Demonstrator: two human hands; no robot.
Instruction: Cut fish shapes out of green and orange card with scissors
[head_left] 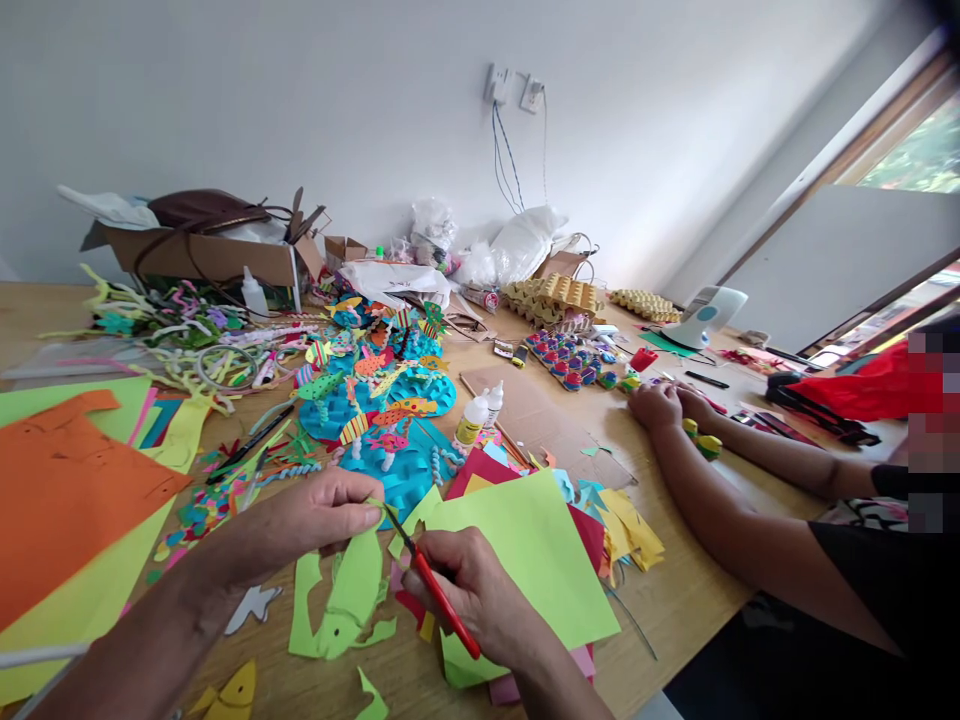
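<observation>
Scissors hide partly in right grip, paper fish in left grip.

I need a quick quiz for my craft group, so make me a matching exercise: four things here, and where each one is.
1. Red-handled scissors
2. Orange paper
3. Brown bag
4. White sockets

A. In the open cardboard box
B. On the wall
C. In the right hand
D. Over light green paper at the left

Pairs: 1-C, 2-D, 3-A, 4-B
</observation>
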